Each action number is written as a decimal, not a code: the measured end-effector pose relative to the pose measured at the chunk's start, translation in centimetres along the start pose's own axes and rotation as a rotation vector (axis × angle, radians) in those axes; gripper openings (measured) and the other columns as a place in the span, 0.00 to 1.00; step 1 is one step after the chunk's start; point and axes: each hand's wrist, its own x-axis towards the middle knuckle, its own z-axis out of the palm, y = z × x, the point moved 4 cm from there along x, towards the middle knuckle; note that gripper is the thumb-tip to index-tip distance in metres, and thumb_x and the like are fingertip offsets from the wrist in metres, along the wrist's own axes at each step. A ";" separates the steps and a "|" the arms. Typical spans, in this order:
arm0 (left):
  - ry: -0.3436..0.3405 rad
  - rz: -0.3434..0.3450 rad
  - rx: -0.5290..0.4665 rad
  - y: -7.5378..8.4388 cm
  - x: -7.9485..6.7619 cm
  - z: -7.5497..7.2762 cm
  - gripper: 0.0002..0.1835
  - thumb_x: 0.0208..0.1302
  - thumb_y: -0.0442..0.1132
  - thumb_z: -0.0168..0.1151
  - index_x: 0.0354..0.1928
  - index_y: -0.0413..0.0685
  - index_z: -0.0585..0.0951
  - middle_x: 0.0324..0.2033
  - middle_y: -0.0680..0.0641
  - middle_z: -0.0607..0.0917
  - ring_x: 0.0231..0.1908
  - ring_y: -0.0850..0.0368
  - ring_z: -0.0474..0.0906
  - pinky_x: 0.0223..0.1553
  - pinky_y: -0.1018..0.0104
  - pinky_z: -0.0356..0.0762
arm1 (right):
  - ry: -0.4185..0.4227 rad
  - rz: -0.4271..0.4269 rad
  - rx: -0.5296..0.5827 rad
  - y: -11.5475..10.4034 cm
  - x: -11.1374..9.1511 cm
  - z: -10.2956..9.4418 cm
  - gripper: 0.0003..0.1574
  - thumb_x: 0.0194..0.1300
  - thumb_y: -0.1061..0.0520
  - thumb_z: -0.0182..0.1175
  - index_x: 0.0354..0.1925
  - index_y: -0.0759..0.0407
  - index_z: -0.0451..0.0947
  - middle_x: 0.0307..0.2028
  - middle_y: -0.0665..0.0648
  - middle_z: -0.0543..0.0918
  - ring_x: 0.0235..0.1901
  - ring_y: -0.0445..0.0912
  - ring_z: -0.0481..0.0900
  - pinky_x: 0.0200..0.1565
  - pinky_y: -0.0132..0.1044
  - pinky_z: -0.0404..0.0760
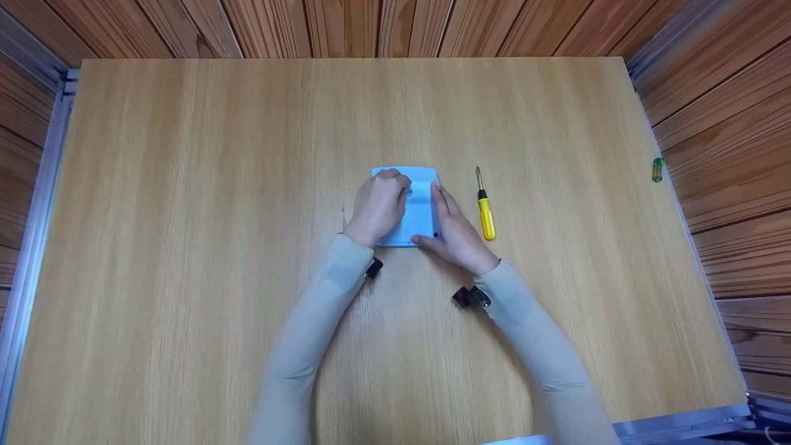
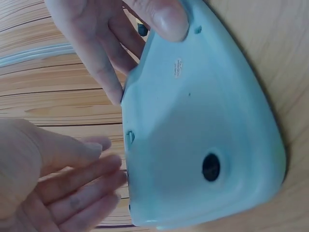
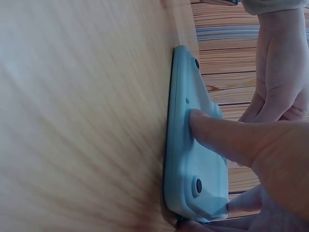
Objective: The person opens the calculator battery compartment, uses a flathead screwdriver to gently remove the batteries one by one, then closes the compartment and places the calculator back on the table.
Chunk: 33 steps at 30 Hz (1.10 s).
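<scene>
A light blue calculator point(image 1: 420, 213) lies back side up on the table, with black rubber feet and small screw holes. My right hand point(image 1: 458, 238) grips its right side, the thumb on the back near the close edge and the fingers along the side. Over the upper left part is my left hand point(image 1: 380, 204). In the left wrist view the left hand's loosely bent fingers point(image 2: 89, 195) are beside a notch in the calculator point(image 2: 169, 130), and nothing shows between them. To the right of the right hand lies a yellow screwdriver point(image 1: 486, 216), tip pointing away.
A thin metal piece point(image 1: 343, 216) shows beside the left wrist, partly hidden. Near the table's right edge lies a small green object point(image 1: 657, 169). Wooden panels point(image 1: 346, 28) and metal rails point(image 1: 37, 204) bound the wooden table point(image 1: 216, 185).
</scene>
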 end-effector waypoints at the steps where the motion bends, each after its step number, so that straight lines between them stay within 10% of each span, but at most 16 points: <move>1: 0.023 -0.019 0.006 -0.1 -0.1 -0.1 0.14 0.71 0.36 0.52 0.52 0.39 0.81 0.48 0.41 0.82 0.49 0.49 0.79 0.51 0.60 0.78 | 0.001 -0.002 0.000 0.0 0.0 0.0 0.64 0.62 0.45 0.64 0.76 0.59 0.31 0.74 0.68 0.41 0.72 0.60 0.49 0.70 0.50 0.56; 10: 0.063 -0.253 -0.037 -1.9 -0.9 -0.1 0.26 0.70 0.42 0.55 0.65 0.35 0.68 0.56 0.37 0.73 0.50 0.49 0.77 0.50 0.59 0.79 | 0.000 0.027 0.004 -0.1 0.2 0.0 0.65 0.61 0.44 0.65 0.76 0.58 0.31 0.74 0.68 0.41 0.72 0.61 0.50 0.70 0.50 0.56; 33: -0.049 -0.433 -0.325 -4.4 -2.4 1.0 0.28 0.70 0.50 0.53 0.60 0.35 0.66 0.39 0.42 0.78 0.35 0.52 0.74 0.33 0.63 0.72 | 0.065 0.037 0.036 -0.5 0.1 -0.2 0.64 0.57 0.51 0.70 0.75 0.61 0.38 0.73 0.70 0.46 0.71 0.62 0.50 0.70 0.51 0.55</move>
